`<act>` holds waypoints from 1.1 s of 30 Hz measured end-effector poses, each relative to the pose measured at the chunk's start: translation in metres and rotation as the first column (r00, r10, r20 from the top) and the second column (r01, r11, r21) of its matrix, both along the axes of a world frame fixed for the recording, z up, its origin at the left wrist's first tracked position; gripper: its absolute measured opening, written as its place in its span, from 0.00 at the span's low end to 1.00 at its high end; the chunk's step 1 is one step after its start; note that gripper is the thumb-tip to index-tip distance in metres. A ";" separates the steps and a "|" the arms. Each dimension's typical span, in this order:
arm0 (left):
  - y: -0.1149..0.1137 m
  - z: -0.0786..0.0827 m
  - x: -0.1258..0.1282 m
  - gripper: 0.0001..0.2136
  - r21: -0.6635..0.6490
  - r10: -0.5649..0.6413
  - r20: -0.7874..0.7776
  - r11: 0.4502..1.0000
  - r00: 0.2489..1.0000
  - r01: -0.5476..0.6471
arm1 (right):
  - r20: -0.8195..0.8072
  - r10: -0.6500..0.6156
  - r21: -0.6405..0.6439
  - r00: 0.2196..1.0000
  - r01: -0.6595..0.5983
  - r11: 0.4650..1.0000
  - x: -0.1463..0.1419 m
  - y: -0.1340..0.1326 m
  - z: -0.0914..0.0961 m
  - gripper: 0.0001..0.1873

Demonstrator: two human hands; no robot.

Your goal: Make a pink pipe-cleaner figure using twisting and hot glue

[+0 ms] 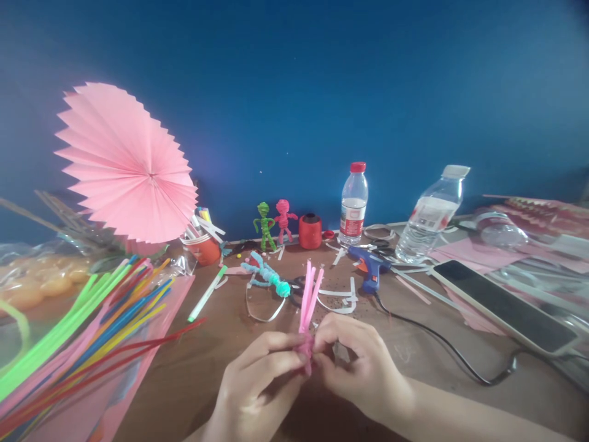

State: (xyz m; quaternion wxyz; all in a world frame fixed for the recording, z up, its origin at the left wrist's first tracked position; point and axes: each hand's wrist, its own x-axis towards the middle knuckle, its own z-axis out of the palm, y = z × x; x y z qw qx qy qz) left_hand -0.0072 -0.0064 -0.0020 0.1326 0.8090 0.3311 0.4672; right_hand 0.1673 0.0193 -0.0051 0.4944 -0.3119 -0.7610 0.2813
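At the lower centre of the frame, a pink pipe-cleaner piece (308,307) is held upright, its straight stems pointed upward and its wound lower part pinched firmly between the thumb and fingers of the left hand (260,376). By the right hand (361,359), the same part is gripped at its right side, with thumb and forefinger pressed together. On either side, bare brown table (184,368) is exposed: at lower left as far as the edge of a pink sheet (176,295), overlapped by coloured pipe cleaners (64,331), and at lower right as far as a black cable (505,371). At right, a dark-screened phone (501,304) is seen lying aslant. Near the centre, a turquoise figure (271,279) is laid beyond the hands, and a blue glue gun (370,270) is placed to its right. Farther back, a red-capped bottle (353,212) is wrapped in a red and white label, its print too small to be read; the label of a tilted bottle (432,212) is blurred. Behind everything, the frame is filled by a blue wall (294,92)
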 end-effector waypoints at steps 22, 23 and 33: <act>-0.003 -0.006 0.003 0.19 -0.206 0.113 0.287 0.977 0.951 -0.054 | -0.085 0.083 -0.006 0.993 -0.084 0.996 0.005 0.001 0.000 0.12; -0.002 -0.005 0.003 0.18 -0.232 0.115 0.295 0.972 0.949 -0.045 | -0.089 0.064 0.000 0.994 -0.064 0.998 0.005 0.001 -0.001 0.13; 0.003 -0.001 0.004 0.08 -0.375 0.137 0.404 0.926 0.904 0.028 | -0.048 -0.048 0.055 0.998 0.051 0.997 0.004 0.003 -0.001 0.13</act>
